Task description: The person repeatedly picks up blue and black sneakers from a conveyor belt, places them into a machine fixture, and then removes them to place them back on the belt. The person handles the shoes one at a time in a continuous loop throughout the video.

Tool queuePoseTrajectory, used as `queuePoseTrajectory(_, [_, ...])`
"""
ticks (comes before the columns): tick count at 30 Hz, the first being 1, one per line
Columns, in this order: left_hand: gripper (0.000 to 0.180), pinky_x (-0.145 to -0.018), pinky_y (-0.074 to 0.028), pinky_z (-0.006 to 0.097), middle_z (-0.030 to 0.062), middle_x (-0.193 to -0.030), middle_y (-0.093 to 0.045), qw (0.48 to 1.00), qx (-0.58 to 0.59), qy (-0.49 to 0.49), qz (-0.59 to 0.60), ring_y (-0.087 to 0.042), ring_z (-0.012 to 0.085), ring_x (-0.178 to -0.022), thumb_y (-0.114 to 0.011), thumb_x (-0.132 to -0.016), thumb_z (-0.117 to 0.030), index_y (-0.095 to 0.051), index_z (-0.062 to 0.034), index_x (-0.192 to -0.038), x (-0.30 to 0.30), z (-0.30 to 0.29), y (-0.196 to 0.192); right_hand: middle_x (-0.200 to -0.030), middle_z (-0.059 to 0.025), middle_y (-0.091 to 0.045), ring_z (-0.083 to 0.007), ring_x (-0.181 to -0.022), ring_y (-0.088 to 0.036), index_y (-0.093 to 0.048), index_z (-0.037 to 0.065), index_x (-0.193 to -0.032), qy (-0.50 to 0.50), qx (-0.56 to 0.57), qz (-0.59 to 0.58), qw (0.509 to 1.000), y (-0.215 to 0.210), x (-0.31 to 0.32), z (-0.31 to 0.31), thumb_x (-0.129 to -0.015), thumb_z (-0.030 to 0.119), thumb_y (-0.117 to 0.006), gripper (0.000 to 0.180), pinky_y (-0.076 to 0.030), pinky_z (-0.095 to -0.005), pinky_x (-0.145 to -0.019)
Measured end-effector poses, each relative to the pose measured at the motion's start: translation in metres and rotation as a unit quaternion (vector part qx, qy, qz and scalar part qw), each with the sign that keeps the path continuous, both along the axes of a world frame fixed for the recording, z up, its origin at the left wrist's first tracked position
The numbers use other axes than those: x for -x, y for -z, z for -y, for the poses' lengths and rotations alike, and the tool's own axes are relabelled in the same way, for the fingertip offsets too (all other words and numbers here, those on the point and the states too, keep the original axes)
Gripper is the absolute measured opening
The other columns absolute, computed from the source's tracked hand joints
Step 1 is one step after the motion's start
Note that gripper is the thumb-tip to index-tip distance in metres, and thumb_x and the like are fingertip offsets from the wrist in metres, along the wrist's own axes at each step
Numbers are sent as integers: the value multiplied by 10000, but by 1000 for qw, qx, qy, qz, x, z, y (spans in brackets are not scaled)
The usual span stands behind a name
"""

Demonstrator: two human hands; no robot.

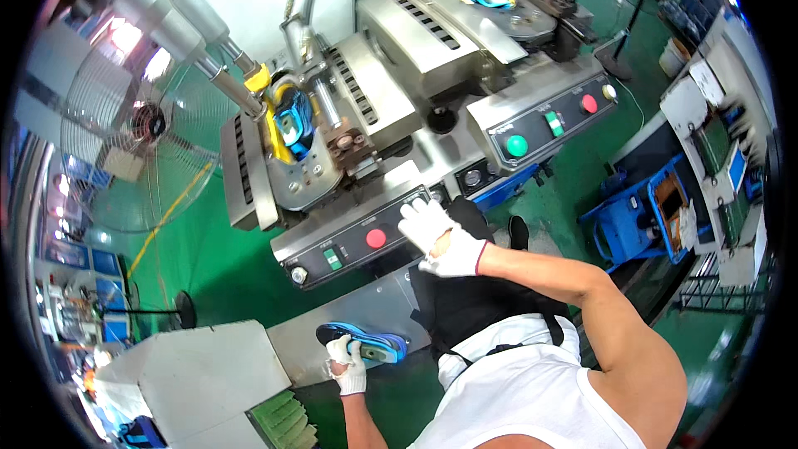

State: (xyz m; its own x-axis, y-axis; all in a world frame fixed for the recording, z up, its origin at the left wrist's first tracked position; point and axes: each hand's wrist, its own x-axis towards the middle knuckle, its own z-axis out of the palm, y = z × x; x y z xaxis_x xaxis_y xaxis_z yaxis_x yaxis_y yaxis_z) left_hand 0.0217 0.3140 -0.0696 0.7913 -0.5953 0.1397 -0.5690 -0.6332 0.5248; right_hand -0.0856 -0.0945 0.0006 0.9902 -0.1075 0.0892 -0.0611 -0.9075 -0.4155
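The person's left hand (347,366), in a white glove, holds a blue shoe (384,347) near its dark left end. Its fingers are bent and closed upon this end. The shoe lies on its length across a grey metal bench (299,333), below the machine (391,150) in the view.

The right hand (445,241), also gloved, is over the right end of the left control panel (353,243), just beside a red button (376,239). Its fingers are rather straight and a little spread, and I see nothing in their hold. I cannot tell if they press something under them, because the hand covers this place.

On the left side of the machine, another blue shoe (291,123) sits between yellow parts. A second panel, at the right, carries a green button (517,146). A large fan (148,123) stands at the left, and a blue cart (636,220) at the right.
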Motion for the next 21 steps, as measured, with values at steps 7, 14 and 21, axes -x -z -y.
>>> queuePoseTrajectory(7, [175,-881,-506,433,168,-1032,-617,990,68,125,17,-628,325,-955,-643,-994,-134,-685,-17,-1117,24,121,-99,-1751,-226,-183,-444,-1617,-155,-231,67,-1678,-44,-285,-101,952,-12,127,-38,-851,518,-782,1091,-265,-578,-1257])
queuePoseTrajectory(14, [135,-876,-524,438,182,-1031,-668,915,127,383,11,-654,348,-954,-644,-963,-44,-691,11,-1077,119,294,-149,-1593,-293,-403,-396,-1446,-483,-296,-25,-1608,157,-340,199,905,-2,225,-55,-764,404,-879,1112,-435,-444,-1169])
queuePoseTrajectory(21, [569,-905,-584,346,203,-1465,-499,732,167,644,-148,-666,248,-1083,-692,-851,84,-566,12,-1401,238,427,-214,-1414,-144,-648,-217,-1291,-608,-495,-22,-1503,411,-533,437,597,-45,328,-34,-820,203,-859,806,-484,-374,-1116])
